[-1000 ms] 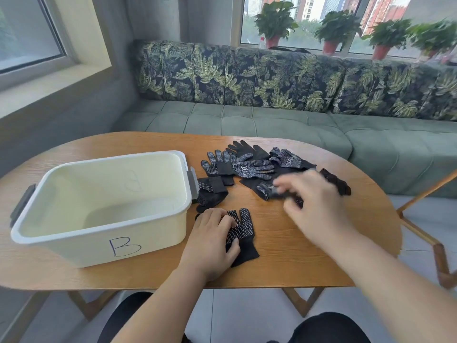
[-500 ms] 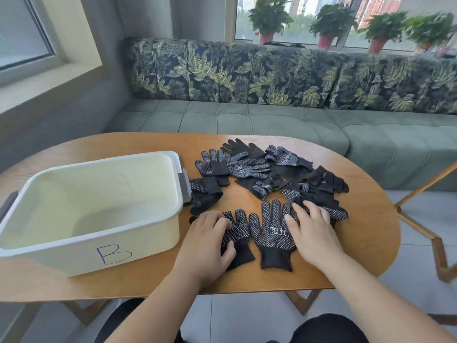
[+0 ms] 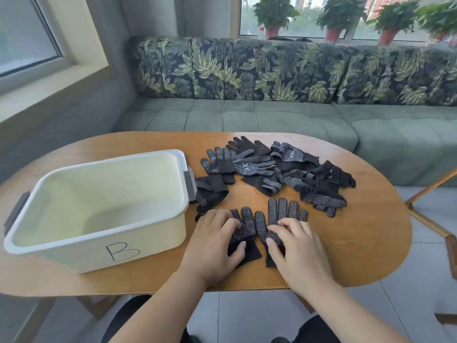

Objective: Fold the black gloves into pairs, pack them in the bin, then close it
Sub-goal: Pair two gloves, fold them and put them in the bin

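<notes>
While left hand and right hand press flat, fingers straight, gripping nothing, two gloves lie side by side on the tabletop by the bin. Soft, limp; likely lift by cuffs.

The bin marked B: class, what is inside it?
The bin shows only its bare cream floor and inner walls, with nothing lying on them. Its near wall hides the floor's front strip.

a hand-drawn capital letter b in dark marker stands on the near wall of the cream bin, lower left of the frame. it is the only sign that reads. white printed marks on the black gloves at centre are too small to make out.
</notes>
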